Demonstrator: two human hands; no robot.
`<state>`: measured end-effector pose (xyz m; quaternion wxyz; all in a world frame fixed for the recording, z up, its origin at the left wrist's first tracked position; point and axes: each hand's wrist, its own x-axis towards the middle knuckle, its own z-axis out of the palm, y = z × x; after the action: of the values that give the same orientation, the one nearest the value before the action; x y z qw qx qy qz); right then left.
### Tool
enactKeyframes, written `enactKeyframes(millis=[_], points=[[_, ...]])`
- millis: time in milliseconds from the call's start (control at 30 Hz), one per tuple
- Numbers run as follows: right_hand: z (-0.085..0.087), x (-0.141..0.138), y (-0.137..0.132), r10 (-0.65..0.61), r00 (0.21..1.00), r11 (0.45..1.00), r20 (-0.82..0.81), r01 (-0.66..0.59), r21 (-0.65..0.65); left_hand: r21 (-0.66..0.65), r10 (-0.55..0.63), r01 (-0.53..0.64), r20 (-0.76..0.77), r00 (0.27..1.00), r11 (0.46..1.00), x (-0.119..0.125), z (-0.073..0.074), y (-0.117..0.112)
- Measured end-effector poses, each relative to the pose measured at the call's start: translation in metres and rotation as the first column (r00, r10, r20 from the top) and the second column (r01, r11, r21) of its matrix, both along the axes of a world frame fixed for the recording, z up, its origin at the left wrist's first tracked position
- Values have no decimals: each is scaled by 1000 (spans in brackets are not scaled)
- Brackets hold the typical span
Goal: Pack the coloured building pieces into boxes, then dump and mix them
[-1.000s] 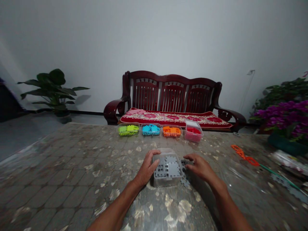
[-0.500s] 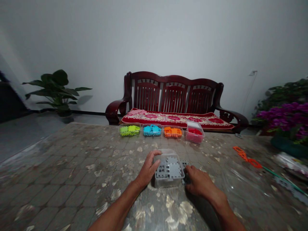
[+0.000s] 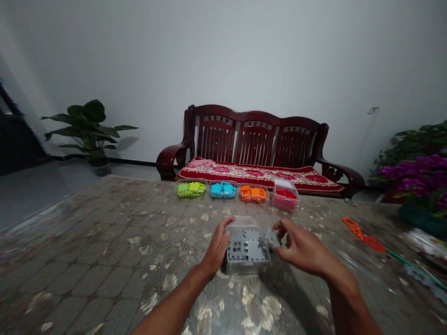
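In front of me stands a clear plastic box (image 3: 246,268) holding flat grey toothed building pieces (image 3: 254,249). My left hand (image 3: 217,251) grips its left side, fingertips at the far corner and thumb by the rim. At the right rim, my right hand (image 3: 303,245) pinches a grey toothed piece (image 3: 271,238) between thumb and fingers, raised off the table. Whether that is one piece or several joined ones, I cannot tell.
Beyond the box, a row of containers holds green (image 3: 191,189), blue (image 3: 223,190), orange (image 3: 253,193) and red pieces (image 3: 285,193). To the right lie joined orange rings (image 3: 363,236) with a green stick, clear plastic (image 3: 366,267) and grey pieces (image 3: 424,281). A wooden bench (image 3: 256,139) stands behind.
My right hand has risen from the table beside the box, lifting a grey piece to the right rim. My left hand stays on the box. The whole view has shifted slightly.
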<state>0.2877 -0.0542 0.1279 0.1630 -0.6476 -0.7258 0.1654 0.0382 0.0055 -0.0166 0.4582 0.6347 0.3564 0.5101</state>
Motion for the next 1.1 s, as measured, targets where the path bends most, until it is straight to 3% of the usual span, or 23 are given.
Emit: enactKeyframes(millis=[100,233,433,767,900,1033,1100], points=[[9,-31,12,148,989,988,19,-149,47,12,10,-10,23,1000,1000,2,-2,0],[2,-63,30,334,934,938,127,-342,48,8,-1,0,71,998,1000,2,-2,0],[-14,-68,37,399,915,914,68,-402,59,21,-3,2,64,998,1000,3,-2,0],[-40,-81,44,330,943,940,-53,-322,111,35,3,-4,31,1000,999,3,-3,1],[-45,-69,49,339,925,932,-173,-305,195,35,8,-9,32,999,999,3,-5,2],[-60,-24,60,106,924,969,-367,-13,246,9,-3,3,31,1000,1000,2,-5,2],[-73,3,64,-30,932,962,-362,125,241,13,-8,7,27,1000,1000,2,-4,1]])
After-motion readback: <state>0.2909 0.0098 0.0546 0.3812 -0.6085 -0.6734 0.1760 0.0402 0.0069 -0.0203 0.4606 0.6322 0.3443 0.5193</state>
